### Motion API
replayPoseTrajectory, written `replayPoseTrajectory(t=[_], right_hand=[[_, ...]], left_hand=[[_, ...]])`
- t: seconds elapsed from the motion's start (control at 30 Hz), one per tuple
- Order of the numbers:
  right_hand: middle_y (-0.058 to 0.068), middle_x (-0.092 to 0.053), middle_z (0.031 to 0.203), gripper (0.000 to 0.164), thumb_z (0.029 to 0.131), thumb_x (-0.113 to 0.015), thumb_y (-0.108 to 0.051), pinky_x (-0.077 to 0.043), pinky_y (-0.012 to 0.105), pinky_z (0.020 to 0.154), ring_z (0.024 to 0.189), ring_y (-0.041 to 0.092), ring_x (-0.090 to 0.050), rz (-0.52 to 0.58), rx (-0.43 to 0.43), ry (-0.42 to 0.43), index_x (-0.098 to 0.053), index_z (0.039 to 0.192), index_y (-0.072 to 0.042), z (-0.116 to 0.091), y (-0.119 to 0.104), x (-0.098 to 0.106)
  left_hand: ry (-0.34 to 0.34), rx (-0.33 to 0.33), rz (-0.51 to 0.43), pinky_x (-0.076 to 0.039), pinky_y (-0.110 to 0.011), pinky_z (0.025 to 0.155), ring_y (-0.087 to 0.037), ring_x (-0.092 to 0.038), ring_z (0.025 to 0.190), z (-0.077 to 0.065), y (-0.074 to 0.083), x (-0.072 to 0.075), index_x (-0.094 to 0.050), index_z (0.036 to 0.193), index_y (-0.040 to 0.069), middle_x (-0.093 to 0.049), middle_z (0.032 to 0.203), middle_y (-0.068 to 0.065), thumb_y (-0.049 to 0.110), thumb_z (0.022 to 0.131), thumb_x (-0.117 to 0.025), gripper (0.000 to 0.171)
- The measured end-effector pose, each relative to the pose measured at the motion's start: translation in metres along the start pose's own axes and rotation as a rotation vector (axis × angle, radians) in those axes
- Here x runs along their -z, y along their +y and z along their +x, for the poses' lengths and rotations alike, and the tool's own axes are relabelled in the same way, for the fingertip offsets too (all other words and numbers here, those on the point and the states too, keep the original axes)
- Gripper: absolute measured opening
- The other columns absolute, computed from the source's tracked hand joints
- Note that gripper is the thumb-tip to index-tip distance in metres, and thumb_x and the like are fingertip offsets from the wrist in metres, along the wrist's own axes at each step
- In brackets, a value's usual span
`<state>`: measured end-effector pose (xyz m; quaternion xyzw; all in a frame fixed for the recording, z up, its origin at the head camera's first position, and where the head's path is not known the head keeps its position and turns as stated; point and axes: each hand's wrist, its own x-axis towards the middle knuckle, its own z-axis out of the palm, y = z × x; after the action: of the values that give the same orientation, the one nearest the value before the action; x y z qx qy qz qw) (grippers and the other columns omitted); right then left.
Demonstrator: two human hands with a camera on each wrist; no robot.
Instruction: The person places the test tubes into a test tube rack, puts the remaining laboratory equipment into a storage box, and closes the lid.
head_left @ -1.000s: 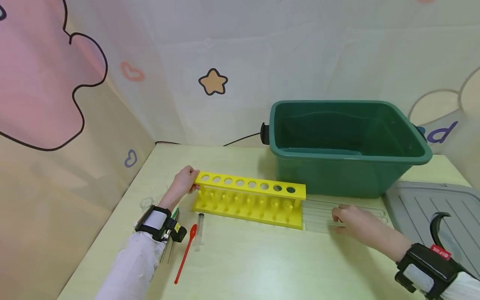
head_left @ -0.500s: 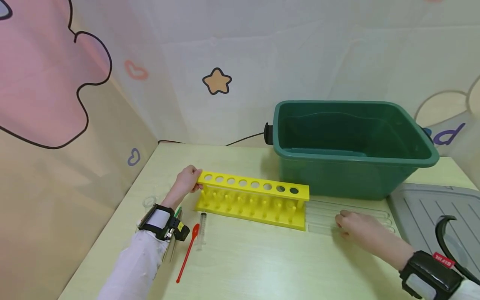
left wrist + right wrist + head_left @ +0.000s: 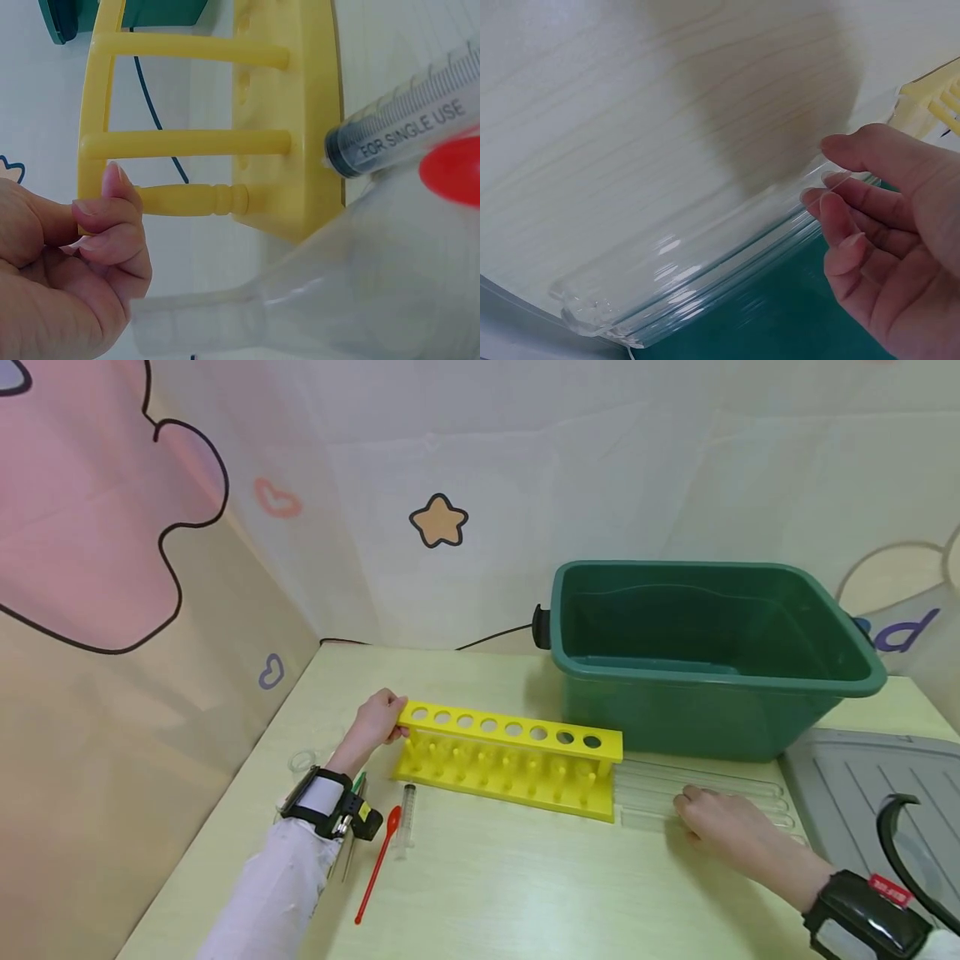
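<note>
In the head view my left hand (image 3: 377,718) grips the left end of a yellow test tube rack (image 3: 510,756), which stands on the table with its holes vacant. The left wrist view shows my thumb and curled fingers (image 3: 112,240) pinching the edge of its top plate. To the right of the rack, several clear glass test tubes (image 3: 705,781) lie side by side. My right hand (image 3: 720,827) is over them, and the right wrist view has thumb and fingertips (image 3: 832,180) pinching around the nearest test tube (image 3: 697,247).
Behind the tubes stands a green bin (image 3: 697,718), with a grey ridged lid (image 3: 847,785) at the right. Near my left forearm lie a red spoon (image 3: 377,868), a syringe (image 3: 406,822), thin metal tools (image 3: 349,852) and a clear ring (image 3: 302,761). A translucent funnel (image 3: 352,277) shows in the left wrist view.
My right thumb and fingers have closed together over the test tubes. My left hand stays on the rack, and the whole head view has shifted slightly.
</note>
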<state>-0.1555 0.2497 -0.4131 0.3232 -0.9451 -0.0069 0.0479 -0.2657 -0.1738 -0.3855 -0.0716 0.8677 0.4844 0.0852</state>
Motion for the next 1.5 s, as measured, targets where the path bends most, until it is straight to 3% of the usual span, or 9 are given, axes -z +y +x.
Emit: replayPoseTrajectory(t=[0.47,0.83,1.23,1.4,1.5], right_hand=[[0.000,-0.038,0.066,0.026,0.058,-0.068,0.007,-0.033,0.029,0.037,0.052,0.013,-0.040,-0.008,-0.012,0.024,-0.048,0.070,-0.004,-0.009,-0.003,0.004],[0.000,-0.037,0.067,0.026,0.057,-0.066,0.009,-0.032,0.027,0.038,0.053,0.011,-0.038,-0.013,-0.028,0.021,-0.049,0.072,-0.003,-0.010,-0.005,0.016],[-0.001,-0.043,0.070,0.029,0.062,-0.077,-0.001,-0.033,0.022,0.040,0.050,0.008,-0.036,0.025,-0.017,0.120,-0.055,0.081,-0.004,-0.003,-0.008,0.061],[-0.001,-0.049,0.076,0.034,0.060,-0.078,-0.001,-0.036,0.020,0.041,0.052,0.005,-0.042,0.096,0.018,0.245,-0.058,0.086,-0.005,-0.001,-0.009,0.079],[-0.003,-0.049,0.078,0.029,0.079,-0.069,-0.031,-0.036,0.018,0.042,0.055,0.005,-0.042,0.142,0.045,0.349,-0.058,0.087,-0.006,0.002,-0.008,0.089]], left_hand=[[-0.011,-0.040,0.005,-0.034,-0.021,0.044,-0.016,-0.046,0.047,-0.002,0.002,0.001,-0.042,0.095,-0.004,-0.053,0.064,-0.011,0.017,0.099,-0.036,0.022],[-0.009,-0.019,-0.001,-0.034,-0.021,0.044,-0.017,-0.045,0.047,-0.001,0.002,0.001,-0.041,0.095,-0.003,-0.053,0.063,-0.011,0.018,0.099,-0.037,0.023],[-0.011,-0.027,-0.003,-0.034,-0.023,0.046,-0.018,-0.046,0.050,-0.003,0.000,0.001,-0.041,0.096,-0.002,-0.053,0.067,-0.013,0.019,0.099,-0.036,0.023],[-0.028,-0.015,-0.020,-0.031,-0.022,0.044,-0.014,-0.042,0.045,-0.002,0.002,0.002,-0.041,0.096,-0.002,-0.051,0.065,-0.012,0.018,0.100,-0.035,0.022],[-0.036,-0.010,-0.025,-0.030,-0.022,0.043,-0.013,-0.040,0.044,-0.002,0.002,0.002,-0.040,0.097,-0.002,-0.051,0.064,-0.011,0.018,0.100,-0.035,0.021]])
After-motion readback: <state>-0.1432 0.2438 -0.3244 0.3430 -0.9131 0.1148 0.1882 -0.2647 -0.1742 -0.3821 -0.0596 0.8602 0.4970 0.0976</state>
